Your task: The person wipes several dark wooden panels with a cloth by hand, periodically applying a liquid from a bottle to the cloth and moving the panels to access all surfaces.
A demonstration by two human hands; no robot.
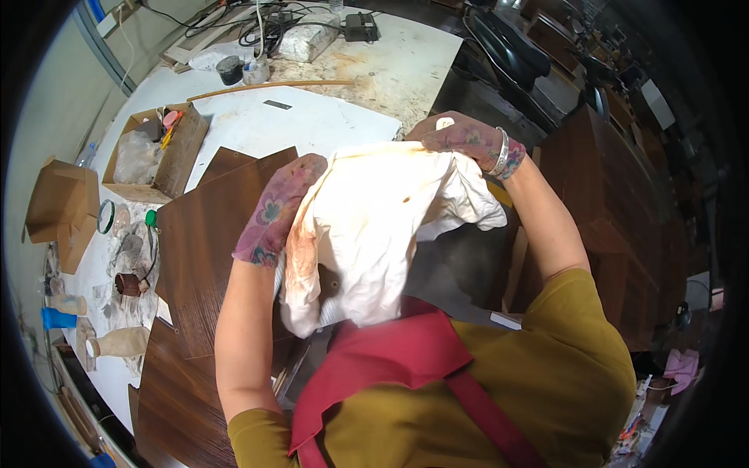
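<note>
A white cloth (367, 226) with brown stains hangs in folds between my two raised hands, in front of my chest. My left hand (282, 204), in a thin purple flowered glove, is closed on the cloth's upper left edge. At its upper right edge my right hand (466, 139) grips the cloth, in a matching glove with a silver bangle at the wrist. The fingertips of both hands are partly hidden by the fabric. Dark brown wood-grain panels (191, 257) lie below and left of the cloth.
On the white table (328, 113), a cardboard box (191, 148) holds a plastic bag and small tools. Left of it are an open carton (66, 207) and a beige bottle (121, 343). Cables (269, 31) lie at the back. Brown cabinets (597, 187) and a scooter (507, 47) stand right.
</note>
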